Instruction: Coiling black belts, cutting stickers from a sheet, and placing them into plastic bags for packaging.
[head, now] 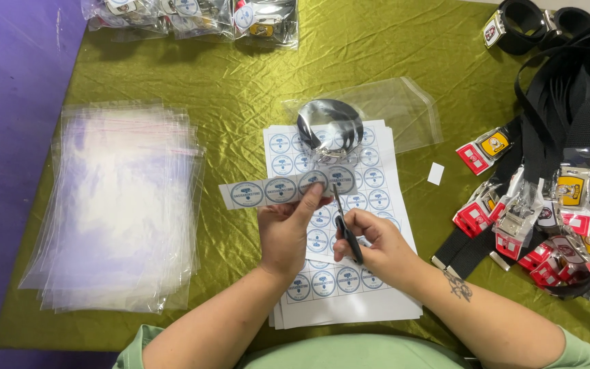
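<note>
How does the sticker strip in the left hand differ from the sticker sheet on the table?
The sticker strip is one narrow row of four round stickers, lifted by the left hand; the sticker sheet is wide, with many rows, lying flat on a stack. Scissors in the right hand meet only the strip. Both carry the same round blue-and-white stickers.

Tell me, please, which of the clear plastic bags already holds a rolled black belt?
The single clear plastic bag lying above the white sticker sheets; the rolled black belt sits inside. The stacked bags at left lie flat.
</note>
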